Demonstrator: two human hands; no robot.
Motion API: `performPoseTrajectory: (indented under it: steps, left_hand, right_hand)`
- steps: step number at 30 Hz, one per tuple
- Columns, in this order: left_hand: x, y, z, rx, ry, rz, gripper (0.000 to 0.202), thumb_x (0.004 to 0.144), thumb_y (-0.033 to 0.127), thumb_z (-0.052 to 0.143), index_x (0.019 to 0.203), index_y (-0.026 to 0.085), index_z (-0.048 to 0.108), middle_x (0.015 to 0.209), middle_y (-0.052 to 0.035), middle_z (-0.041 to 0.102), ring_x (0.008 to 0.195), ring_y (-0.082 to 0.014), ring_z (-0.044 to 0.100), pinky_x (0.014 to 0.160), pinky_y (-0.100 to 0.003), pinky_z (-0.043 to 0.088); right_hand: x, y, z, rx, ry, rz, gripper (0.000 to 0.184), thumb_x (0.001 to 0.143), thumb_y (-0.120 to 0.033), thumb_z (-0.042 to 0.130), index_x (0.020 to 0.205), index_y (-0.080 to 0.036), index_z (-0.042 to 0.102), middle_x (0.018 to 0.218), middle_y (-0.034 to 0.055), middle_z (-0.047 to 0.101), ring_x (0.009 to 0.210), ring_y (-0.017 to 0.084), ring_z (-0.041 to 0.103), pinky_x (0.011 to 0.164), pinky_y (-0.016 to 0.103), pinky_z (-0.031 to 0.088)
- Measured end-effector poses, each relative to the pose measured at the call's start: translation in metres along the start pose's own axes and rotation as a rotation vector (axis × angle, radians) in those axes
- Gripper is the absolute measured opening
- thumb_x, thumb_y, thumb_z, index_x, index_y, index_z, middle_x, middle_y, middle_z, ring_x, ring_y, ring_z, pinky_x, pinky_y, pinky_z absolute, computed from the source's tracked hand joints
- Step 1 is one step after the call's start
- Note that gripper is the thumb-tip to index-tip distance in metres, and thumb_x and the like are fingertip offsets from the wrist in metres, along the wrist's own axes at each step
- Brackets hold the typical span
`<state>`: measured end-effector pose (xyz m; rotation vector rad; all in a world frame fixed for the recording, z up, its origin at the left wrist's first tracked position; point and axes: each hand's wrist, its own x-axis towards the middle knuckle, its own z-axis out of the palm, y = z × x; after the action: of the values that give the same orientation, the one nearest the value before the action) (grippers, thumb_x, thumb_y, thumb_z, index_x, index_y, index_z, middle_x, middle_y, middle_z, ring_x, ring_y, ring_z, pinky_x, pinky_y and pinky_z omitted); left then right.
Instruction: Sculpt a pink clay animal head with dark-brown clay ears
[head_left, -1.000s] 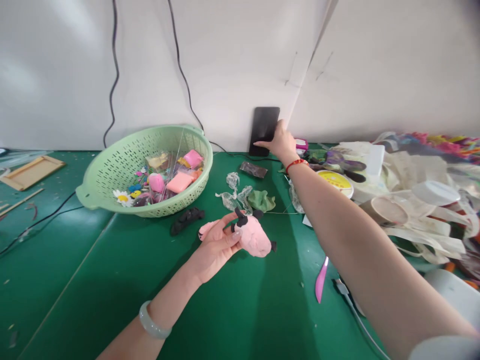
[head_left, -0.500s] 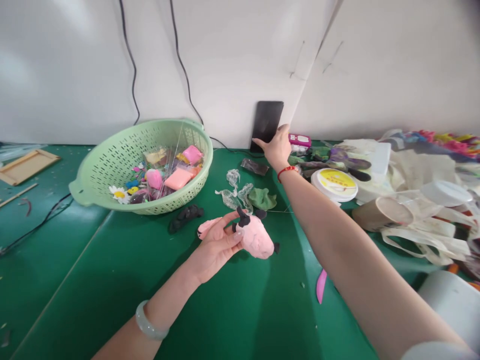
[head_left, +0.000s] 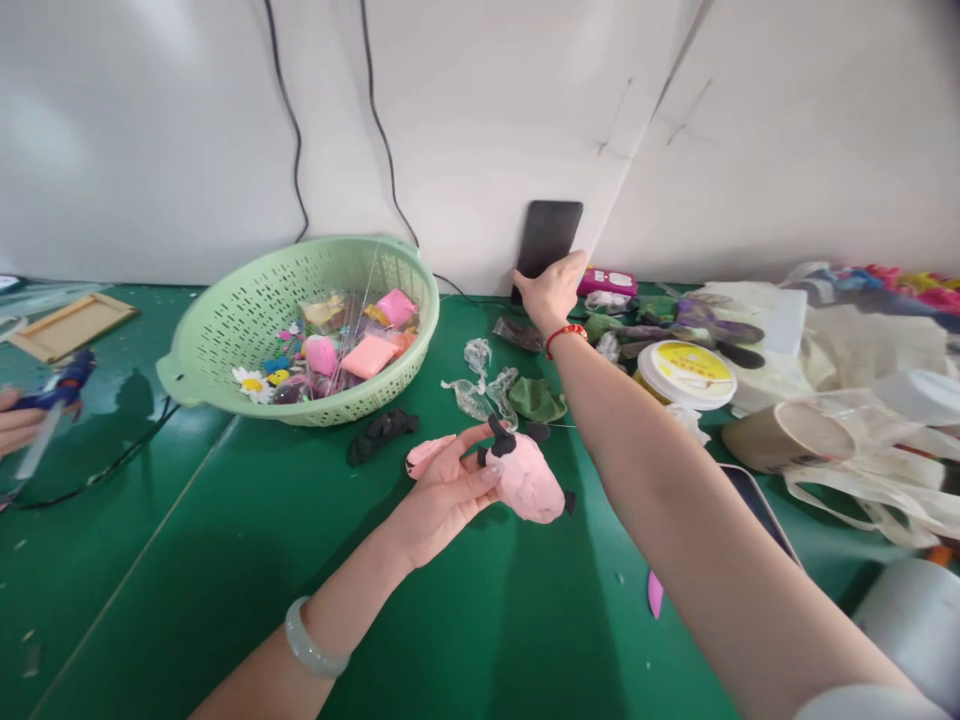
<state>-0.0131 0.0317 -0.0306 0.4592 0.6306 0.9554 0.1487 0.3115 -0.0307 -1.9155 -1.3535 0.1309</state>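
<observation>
My left hand (head_left: pixel 442 495) is closed on a pink clay animal figure (head_left: pixel 531 485) with black ears and a small black bit at its far right end. A longer pink clay piece (head_left: pixel 427 457) shows behind the same fingers; I cannot tell whether it is held. Stretched forward, my right hand (head_left: pixel 551 290) spans the lower part of a black phone (head_left: pixel 553 230) that leans on the wall, thumb at its left edge and fingers at the right. Near the figure lie black clay (head_left: pixel 382 436), crumpled clear wrap (head_left: pixel 476 385) and a green clay lump (head_left: pixel 538 400).
A green basket (head_left: pixel 217 320) of clay packs stands left. At the far left, a co-worker's hand (head_left: pixel 16 425) holds a blue glue gun (head_left: pixel 69 385). A yellow-lidded tub (head_left: pixel 686 372), paper cup (head_left: pixel 791 437), another phone (head_left: pixel 759 505) and pink clay knife (head_left: pixel 655 594) lie right.
The view has swung slightly left, bringing the co-worker's hand and glue gun in and showing a second phone beside my right arm. Both my hands keep their places.
</observation>
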Motion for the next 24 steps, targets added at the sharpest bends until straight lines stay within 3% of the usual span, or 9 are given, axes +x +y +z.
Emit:
performPoseTrajectory:
  steps: [8,13,20,24]
  left_hand:
    - [0.0,0.001,0.001,0.0,-0.007,0.001,0.049,0.07,0.018,0.087,0.115,0.019,0.067,0.099,-0.0049,0.068,0.092,-0.0138,0.064,0.088,-0.029,0.051]
    - [0.0,0.0,0.0,0.001,-0.012,-0.003,0.048,0.07,0.019,0.087,0.115,0.02,0.068,0.099,-0.0039,0.068,0.093,-0.0142,0.063,0.088,-0.029,0.05]
    - [0.001,0.0,-0.001,-0.003,-0.02,-0.019,0.046,0.071,0.018,0.086,0.114,0.02,0.068,0.094,-0.0028,0.066,0.09,-0.0136,0.062,0.087,-0.029,0.048]
    - [0.001,0.0,0.0,0.0,-0.027,-0.018,0.048,0.07,0.02,0.088,0.113,0.02,0.068,0.094,-0.0032,0.067,0.09,-0.0136,0.063,0.086,-0.028,0.049]
  right_hand:
    - [-0.009,-0.002,-0.011,0.024,-0.019,-0.015,0.092,0.079,-0.04,0.074,0.145,0.001,0.026,0.149,0.0353,0.031,0.143,0.042,0.035,0.106,0.054,0.045]
    - [0.002,0.016,-0.022,0.01,-0.083,-0.149,0.089,0.075,-0.048,0.079,0.138,-0.006,0.033,0.143,0.0308,0.041,0.131,0.04,0.049,0.1,0.054,0.049]
    - [0.034,0.033,-0.041,-0.074,-0.178,-0.216,0.077,0.07,-0.05,0.085,0.127,-0.013,0.048,0.114,0.0188,0.065,0.112,0.04,0.061,0.094,0.06,0.05]
    - [0.045,0.03,-0.053,-0.102,-0.208,-0.292,0.056,0.077,-0.049,0.08,0.115,-0.013,0.061,0.102,0.0154,0.069,0.107,0.037,0.064,0.095,0.057,0.051]
